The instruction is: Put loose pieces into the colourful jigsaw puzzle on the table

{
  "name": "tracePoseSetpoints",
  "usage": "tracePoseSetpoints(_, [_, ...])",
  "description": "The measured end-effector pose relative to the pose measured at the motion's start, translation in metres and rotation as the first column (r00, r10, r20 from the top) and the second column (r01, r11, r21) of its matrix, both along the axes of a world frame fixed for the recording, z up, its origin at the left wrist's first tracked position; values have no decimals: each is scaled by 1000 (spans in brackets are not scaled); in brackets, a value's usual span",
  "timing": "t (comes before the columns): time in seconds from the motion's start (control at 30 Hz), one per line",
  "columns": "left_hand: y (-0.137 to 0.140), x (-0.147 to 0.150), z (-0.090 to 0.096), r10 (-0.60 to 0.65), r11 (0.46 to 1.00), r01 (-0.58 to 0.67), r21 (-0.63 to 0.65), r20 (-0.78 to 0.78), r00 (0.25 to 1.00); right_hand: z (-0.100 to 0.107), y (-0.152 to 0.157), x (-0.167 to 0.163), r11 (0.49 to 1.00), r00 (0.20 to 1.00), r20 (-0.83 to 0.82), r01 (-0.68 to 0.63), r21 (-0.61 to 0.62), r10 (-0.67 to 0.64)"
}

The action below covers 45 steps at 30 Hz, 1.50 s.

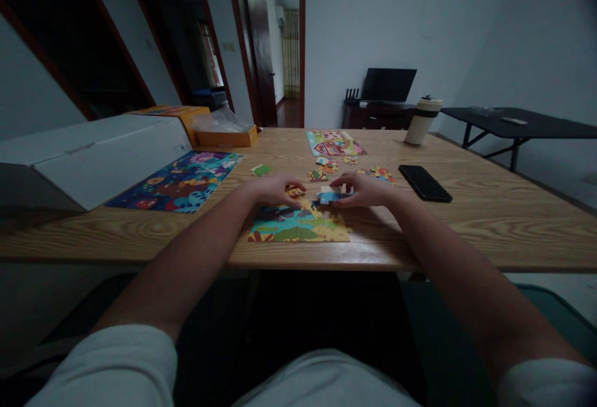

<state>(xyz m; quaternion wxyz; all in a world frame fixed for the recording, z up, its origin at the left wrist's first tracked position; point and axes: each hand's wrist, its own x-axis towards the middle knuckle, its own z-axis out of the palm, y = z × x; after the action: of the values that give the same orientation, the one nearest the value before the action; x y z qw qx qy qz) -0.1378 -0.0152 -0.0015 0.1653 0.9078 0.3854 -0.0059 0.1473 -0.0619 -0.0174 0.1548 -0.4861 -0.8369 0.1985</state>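
A partly joined jigsaw puzzle (298,227), coloured teal, green and yellow, lies flat near the table's front edge. My left hand (277,191) is over its upper left part, fingers curled round an orange and yellow puzzle piece (295,192). At the upper right of the puzzle, my right hand (366,189) pinches a blue and white puzzle piece (329,197) between thumb and fingers. Loose puzzle pieces (318,176) lie just beyond the hands, and more pieces (383,175) are to the right. A green piece (260,170) sits apart at the left.
On the left, a dark blue picture sheet (181,183) lies beside a large white box (107,152). An orange box (228,138) with clear plastic stands behind. A colourful picture sheet (334,143) lies farther back. To the right are a black phone (425,183) and a cream tumbler (422,122).
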Motion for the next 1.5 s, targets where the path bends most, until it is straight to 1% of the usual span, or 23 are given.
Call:
tracePoseSetpoints(0.1, [3, 0, -3, -3, 1000, 3, 0, -12, 1000, 0, -2, -2, 999, 999, 36, -31, 27, 30])
tracePoseSetpoints(0.27, [8, -2, -6, -2, 1000, 3, 7, -16, 1000, -4, 3, 3, 999, 996, 84, -12, -48, 16])
tracePoseSetpoints(0.33, [8, -3, -5, 6, 1000, -5, 2, -22, 1000, -2, 5, 7, 998, 996, 86, 31, -55, -27])
tracePoseSetpoints(0.4, [8, -4, -3, 20, 1000, -21, -9, -29, 999, 1, 8, 15, 990, 989, 48, 139, 1, -139])
tracePoseSetpoints(0.43, [8, -4, -3, 23, 1000, -23, -14, -29, 999, 3, 10, 22, 978, 979, 22, 204, 39, -205])
tracePoseSetpoints(0.5, [8, -5, -3, 11, 1000, -11, -11, -22, 1000, 3, 17, 38, 936, 943, -22, 332, 113, -332])
tracePoseSetpoints(0.57, [9, -6, -3, -7, 1000, 7, -3, -17, 1000, -1, 26, 55, 884, 894, -21, 445, 147, -447])
tracePoseSetpoints(0.63, [10, -6, -4, -17, 1000, 17, 0, -19, 1000, -9, 36, 70, 834, 845, 11, 527, 164, -535])
tracePoseSetpoints(0.77, [11, -7, -4, 4, 1000, -4, -7, -47, 999, -22, 52, 85, 782, 781, 104, 589, 203, -616])
tracePoseSetpoints(0.83, [10, -7, -3, 15, 1000, -16, -11, -61, 998, -22, 54, 89, 752, 744, 135, 624, 214, -655])
tracePoseSetpoints(0.9, [10, -7, -3, 15, 1000, -16, -17, -63, 998, -18, 51, 94, 738, 721, 160, 655, 163, -674])
tracePoseSetpoints(1.03, [11, -7, -3, 10, 1000, -11, -20, -55, 998, -9, 42, 103, 790, 773, 245, 612, -43, -585])
tracePoseSetpoints(1.07, [11, -8, -4, 9, 1000, -10, -22, -54, 998, -8, 40, 104, 794, 780, 254, 604, -70, -571])
tracePoseSetpoints(1.13, [12, -8, -4, 9, 1000, -11, -28, -55, 998, -8, 38, 103, 791, 778, 262, 607, -77, -571])
tracePoseSetpoints(1.2, [12, -8, -5, 15, 999, -17, -36, -54, 998, -9, 38, 97, 801, 773, 278, 598, -18, -571])
tracePoseSetpoints(1.27, [12, -8, -5, 22, 999, -24, -42, -49, 999, -10, 38, 85, 828, 783, 279, 548, 115, -557])
tracePoseSetpoints(1.33, [12, -9, -5, 26, 999, -28, -47, -42, 999, -11, 39, 68, 859, 816, 282, 445, 252, -505])
tracePoseSetpoints(1.37, [12, -8, -5, 28, 998, -30, -46, -42, 999, -12, 39, 59, 881, 838, 299, 379, 284, -457])
tracePoseSetpoints(1.4, [12, -8, -5, 32, 998, -34, -43, -47, 998, -12, 39, 50, 904, 852, 332, 319, 285, -405])
tracePoseSetpoints(1.5, [11, -8, -4, 39, 998, -43, -40, -75, 996, -14, 40, 29, 958, 854, 448, 180, 224, -265])
